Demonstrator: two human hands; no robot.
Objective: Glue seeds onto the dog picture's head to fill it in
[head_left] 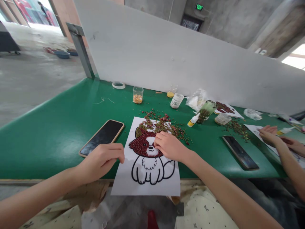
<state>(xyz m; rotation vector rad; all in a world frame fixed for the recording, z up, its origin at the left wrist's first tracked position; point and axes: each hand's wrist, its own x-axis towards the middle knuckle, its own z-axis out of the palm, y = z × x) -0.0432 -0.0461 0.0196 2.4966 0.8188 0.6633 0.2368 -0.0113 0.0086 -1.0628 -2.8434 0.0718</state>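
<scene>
A sheet of paper [124, 181] with a black-outlined cartoon dog lies on the green table and overhangs its front edge. Dark red beans [140, 144] cover much of the dog's head, and green beans fill one ear. My right hand [170, 146] is over the right side of the face, its fingers pinched together; whatever is between the fingertips is hidden. Beside the paper's left edge, my left hand [102, 160] hovers with curled fingers and nothing visible in them. Loose green and red beans [162, 125] are heaped across the top of the sheet and onto the table.
A phone [102, 136] lies behind my left hand, another phone [240, 152] to the right. Farther back stand a cup of corn kernels [138, 95], a white-coated cup [176, 100], a glue bottle [193, 120] and a tipped bean container [206, 111]. Another person's hands [271, 135] work at far right.
</scene>
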